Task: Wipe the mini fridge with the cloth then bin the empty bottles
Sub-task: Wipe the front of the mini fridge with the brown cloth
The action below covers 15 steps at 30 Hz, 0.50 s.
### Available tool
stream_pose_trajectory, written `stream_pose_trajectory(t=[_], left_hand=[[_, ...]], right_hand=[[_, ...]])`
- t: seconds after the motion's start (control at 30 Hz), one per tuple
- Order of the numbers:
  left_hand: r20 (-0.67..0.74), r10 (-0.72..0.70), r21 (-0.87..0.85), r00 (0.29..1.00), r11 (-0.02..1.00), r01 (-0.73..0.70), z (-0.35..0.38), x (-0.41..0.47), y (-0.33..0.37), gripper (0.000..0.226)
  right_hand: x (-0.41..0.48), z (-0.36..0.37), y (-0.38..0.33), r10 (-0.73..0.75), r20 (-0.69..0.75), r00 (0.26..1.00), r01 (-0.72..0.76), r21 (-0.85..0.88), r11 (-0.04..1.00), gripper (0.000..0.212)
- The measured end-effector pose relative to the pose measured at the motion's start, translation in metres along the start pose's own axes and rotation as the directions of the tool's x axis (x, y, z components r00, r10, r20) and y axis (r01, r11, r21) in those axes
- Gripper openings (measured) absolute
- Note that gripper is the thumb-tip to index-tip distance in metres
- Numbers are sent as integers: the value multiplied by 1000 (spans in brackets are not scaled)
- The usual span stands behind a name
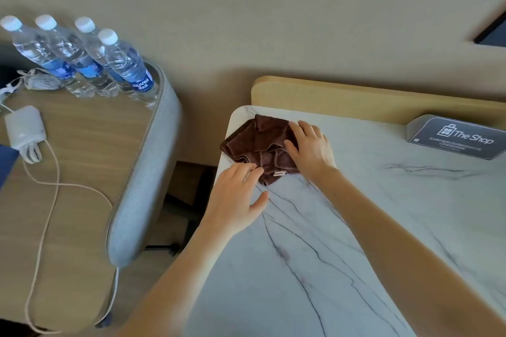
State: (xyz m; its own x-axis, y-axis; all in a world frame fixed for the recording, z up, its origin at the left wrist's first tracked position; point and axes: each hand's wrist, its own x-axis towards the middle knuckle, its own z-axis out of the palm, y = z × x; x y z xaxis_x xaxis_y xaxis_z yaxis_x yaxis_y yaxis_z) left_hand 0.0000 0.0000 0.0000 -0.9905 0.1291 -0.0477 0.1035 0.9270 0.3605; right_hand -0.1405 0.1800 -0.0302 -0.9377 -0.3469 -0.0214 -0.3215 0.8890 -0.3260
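cloth (260, 142) lies bunched on the far left corner of the marble top (383, 139). right hand (312, 150) presses flat on its right side. left hand (235, 194) touches its near edge, fingers loose, holding nothing. right hand looks ready to wipe.

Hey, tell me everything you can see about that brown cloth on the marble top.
The brown cloth looks like soft, plush microfibre, dark chocolate, with stitched hems and a small pale tag at its near edge. It lies crumpled and loosely folded, not spread flat, on the far left corner of the white marble-look top, one corner reaching the left edge. The right hand rests on its right side, fingers spread; the left hand touches its near edge with its fingertips.
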Motion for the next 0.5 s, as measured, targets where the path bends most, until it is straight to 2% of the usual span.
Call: stream_pose_trajectory(t=[0.3,0.5], left_hand=[[-23,-21,-7,1000,1000,21,4,2,-13,54],[-53,-3,-11,999,1000,3,5,-10,-12,46]], right_hand=[[31,19,6,45,138,989,-34,-81,996,58],[3,20,9,18,166,986,-28,60,998,58]])
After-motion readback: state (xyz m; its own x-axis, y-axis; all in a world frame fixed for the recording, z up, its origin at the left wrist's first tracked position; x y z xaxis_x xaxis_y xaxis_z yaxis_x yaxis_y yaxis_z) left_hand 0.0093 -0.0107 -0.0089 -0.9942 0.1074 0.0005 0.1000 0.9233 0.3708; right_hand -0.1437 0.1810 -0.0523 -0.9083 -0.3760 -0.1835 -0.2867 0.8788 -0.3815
